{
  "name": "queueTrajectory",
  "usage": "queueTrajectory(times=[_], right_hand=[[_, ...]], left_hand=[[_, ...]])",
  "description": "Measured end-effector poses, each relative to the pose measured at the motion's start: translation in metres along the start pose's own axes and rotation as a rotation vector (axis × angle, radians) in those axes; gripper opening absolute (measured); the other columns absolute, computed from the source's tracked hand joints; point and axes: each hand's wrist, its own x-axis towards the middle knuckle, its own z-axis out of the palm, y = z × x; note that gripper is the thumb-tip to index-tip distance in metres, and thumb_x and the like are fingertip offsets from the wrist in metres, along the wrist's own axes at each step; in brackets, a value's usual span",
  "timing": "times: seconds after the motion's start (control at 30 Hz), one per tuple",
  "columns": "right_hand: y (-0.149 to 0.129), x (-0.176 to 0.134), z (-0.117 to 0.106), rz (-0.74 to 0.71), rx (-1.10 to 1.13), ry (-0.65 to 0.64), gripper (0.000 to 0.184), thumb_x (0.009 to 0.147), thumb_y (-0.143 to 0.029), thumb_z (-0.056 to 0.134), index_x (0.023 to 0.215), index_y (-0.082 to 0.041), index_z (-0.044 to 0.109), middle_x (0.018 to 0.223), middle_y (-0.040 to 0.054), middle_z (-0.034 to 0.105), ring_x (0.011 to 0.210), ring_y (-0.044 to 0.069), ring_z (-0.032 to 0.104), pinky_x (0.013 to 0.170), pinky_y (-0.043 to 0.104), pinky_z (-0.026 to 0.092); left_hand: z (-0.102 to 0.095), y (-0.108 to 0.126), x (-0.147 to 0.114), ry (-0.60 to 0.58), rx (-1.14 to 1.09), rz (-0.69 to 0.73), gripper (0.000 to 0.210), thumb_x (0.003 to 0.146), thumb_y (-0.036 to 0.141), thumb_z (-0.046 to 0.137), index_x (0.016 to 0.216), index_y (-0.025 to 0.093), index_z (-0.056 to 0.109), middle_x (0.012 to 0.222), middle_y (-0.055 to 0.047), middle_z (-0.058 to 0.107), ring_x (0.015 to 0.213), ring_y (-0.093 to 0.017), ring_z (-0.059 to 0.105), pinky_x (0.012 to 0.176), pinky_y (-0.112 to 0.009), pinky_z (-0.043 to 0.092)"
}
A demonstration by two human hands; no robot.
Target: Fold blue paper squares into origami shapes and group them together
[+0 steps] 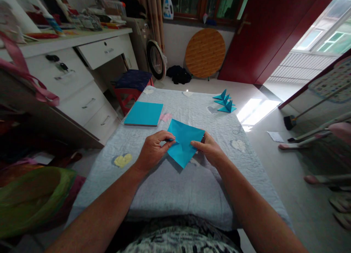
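Note:
A square sheet of blue origami paper [184,141] is held up over the table, turned with one corner toward me and faint creases across it. My left hand [155,148] pinches its left edge between thumb and fingers. On the right side, my right hand [208,147] grips the paper with the thumb on top and the fingers hidden behind. A stack of blue paper [144,114] lies at the far left of the table. Several folded blue paper shapes [226,102] stand in a row at the far right.
A pale quilted cloth with heart patterns covers the table [186,194]. A red stool with a dark cushion [133,80] stands beyond its left corner. White drawers [90,95] line the left, with a green-lined bin [35,198] below. A broom [290,122] is at right.

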Motion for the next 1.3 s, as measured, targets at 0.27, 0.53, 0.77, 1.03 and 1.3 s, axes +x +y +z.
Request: queueTrajectory(times=[0.27,0.53,0.77,1.03,1.3], right_hand=[[0.008,-0.002,0.012,0.046,0.098,-0.065,0.045,0.067,-0.041,0.085,0.103,-0.020,0.071,0.099,0.0064,0.076,0.090,0.024,0.071,0.088,0.043,0.056],[0.012,-0.002,0.012,0.039,0.090,-0.073,0.039,0.070,-0.043,0.083,0.100,-0.021,0.072,0.096,0.0055,0.076,0.085,0.023,0.071,0.085,0.042,0.057],[0.011,-0.007,0.016,0.049,0.095,-0.071,0.040,0.070,-0.043,0.082,0.103,-0.022,0.070,0.091,0.0040,0.075,0.084,0.023,0.070,0.079,0.038,0.058],[0.013,-0.008,0.019,0.064,0.070,-0.052,0.036,0.071,-0.040,0.079,0.101,-0.022,0.069,0.095,0.0041,0.075,0.081,0.021,0.069,0.080,0.038,0.057],[0.003,0.002,0.005,-0.403,-0.382,0.431,0.062,0.076,-0.032,0.069,0.134,-0.026,0.048,0.122,0.0104,0.061,0.105,0.026,0.060,0.086,0.045,0.052]], left_hand=[[0.001,-0.001,-0.001,0.013,0.017,-0.008,0.007,0.087,0.025,0.066,0.087,0.020,0.071,0.092,-0.006,0.074,0.088,-0.020,0.069,0.081,-0.032,0.055],[0.003,0.000,-0.004,-0.009,0.014,-0.036,0.011,0.092,0.027,0.060,0.091,0.020,0.069,0.090,-0.004,0.074,0.086,-0.019,0.070,0.079,-0.031,0.054],[0.002,0.000,-0.006,0.013,-0.018,0.013,0.011,0.093,0.027,0.060,0.092,0.019,0.068,0.094,-0.005,0.074,0.090,-0.019,0.071,0.082,-0.032,0.055],[0.003,-0.003,-0.009,0.028,0.003,0.122,0.008,0.094,0.020,0.059,0.094,0.019,0.067,0.095,-0.005,0.074,0.092,-0.018,0.070,0.084,-0.031,0.055],[0.002,-0.007,-0.006,0.011,0.145,0.252,0.009,0.091,0.013,0.060,0.091,0.020,0.067,0.097,-0.005,0.074,0.095,-0.019,0.068,0.087,-0.033,0.052]])
